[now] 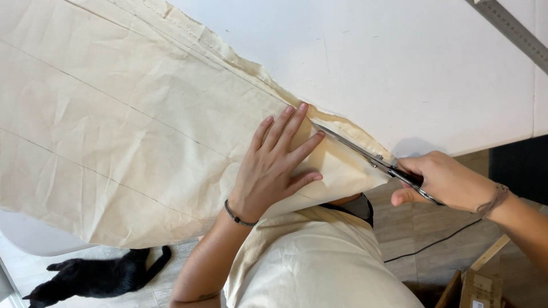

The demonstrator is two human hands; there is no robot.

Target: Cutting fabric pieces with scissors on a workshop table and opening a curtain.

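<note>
A large sheet of cream fabric [114, 114] with faint drawn lines lies over a white table [399, 68] and hangs past its near edge. My left hand [274, 165] presses flat on the fabric, fingers spread, just beside the cut line. My right hand [442, 179] grips the dark handles of metal scissors [365, 154]. Their blades point up-left into the fabric edge, close to my left fingertips.
A metal ruler [514, 28] lies at the table's top right corner. A black cat [97, 276] lies on the floor at bottom left. A dark cable [434, 242], a cardboard box [479, 288] and a wooden strip [491, 251] are on the floor at right.
</note>
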